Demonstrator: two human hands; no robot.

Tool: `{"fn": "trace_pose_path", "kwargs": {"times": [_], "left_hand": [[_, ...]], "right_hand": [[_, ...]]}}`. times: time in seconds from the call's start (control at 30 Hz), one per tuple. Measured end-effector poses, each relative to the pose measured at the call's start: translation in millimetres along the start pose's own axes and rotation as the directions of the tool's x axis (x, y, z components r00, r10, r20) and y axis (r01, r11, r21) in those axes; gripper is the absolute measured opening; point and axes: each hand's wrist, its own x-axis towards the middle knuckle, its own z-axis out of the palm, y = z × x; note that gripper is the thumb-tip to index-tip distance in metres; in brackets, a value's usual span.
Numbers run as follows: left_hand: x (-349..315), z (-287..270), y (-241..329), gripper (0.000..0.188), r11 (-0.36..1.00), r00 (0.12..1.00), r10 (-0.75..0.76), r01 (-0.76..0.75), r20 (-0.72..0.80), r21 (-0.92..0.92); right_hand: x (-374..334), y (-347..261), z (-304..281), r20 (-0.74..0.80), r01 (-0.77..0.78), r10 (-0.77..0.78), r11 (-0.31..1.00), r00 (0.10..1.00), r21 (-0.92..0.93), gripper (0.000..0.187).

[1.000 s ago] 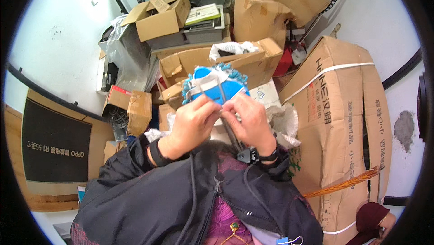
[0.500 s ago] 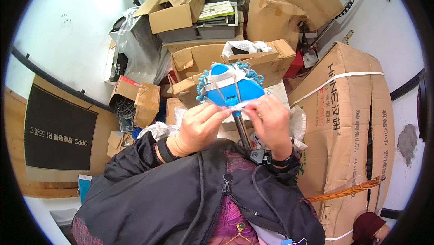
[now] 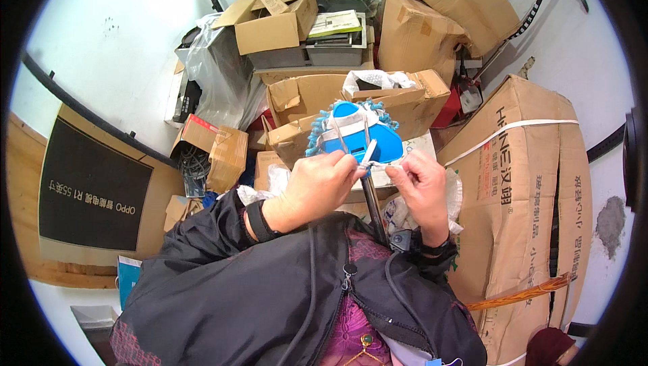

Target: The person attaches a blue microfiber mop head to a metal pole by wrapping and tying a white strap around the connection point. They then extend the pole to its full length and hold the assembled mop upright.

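A mop head (image 3: 386, 146) with a flat blue plate and a light-blue chenille fringe (image 3: 316, 135) stands raised in front of me, tilted. Its dark metal pole (image 3: 372, 209) slopes down toward my lap. A white cloth strip (image 3: 368, 163) crosses at the base of the plate, where the pole joins, and looks twisted or knotted there. My left hand (image 3: 312, 189) pinches one end, knuckles up. From the other side, my right hand (image 3: 424, 189) grips the other end between thumb and curled fingers. More white fabric (image 3: 347, 118) lies across the upper plate.
Cardboard boxes (image 3: 297, 106) are heaped behind the mop head, with an open box (image 3: 270, 34) on grey bins. A tall strapped carton (image 3: 513, 190) stands at right, a wooden stick (image 3: 520, 294) against it. A black-panelled carton (image 3: 91, 190) leans at left. Part of another person (image 3: 550, 347) shows at lower right.
My hands have drawn slightly apart, and the white strip now looks twisted tighter between them at the pole. The whole view has shifted a little.
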Motion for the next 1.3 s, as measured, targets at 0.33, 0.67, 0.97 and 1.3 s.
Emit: {"fn": "trace_pose_path", "kwargs": {"times": [0.33,0.67,0.97,1.3], "left_hand": [[-2,-4,-6,0.019,0.988,0.989,0.119,-0.126,0.091,0.086],[0,5,-7,0.020,0.987,0.990,0.131,-0.136,0.059,0.091],[6,-2,-5,0.018,0.982,0.984,0.160,-0.166,0.073,0.088],[-6,-12,-11,0.014,0.969,0.965,0.194,-0.216,0.178,0.116]], "right_hand": [[14,19,21,0.023,-0.013,0.083,-0.112,0.996,0.994,0.032],[4,14,12,0.020,-0.150,0.149,0.974,0.989,0.167,0.024],[7,30,26,0.358,-0.367,0.240,-0.008,0.902,0.930,0.026],[5,38,34,0.390,-0.346,0.233,-0.210,0.891,0.914,0.024]]}}
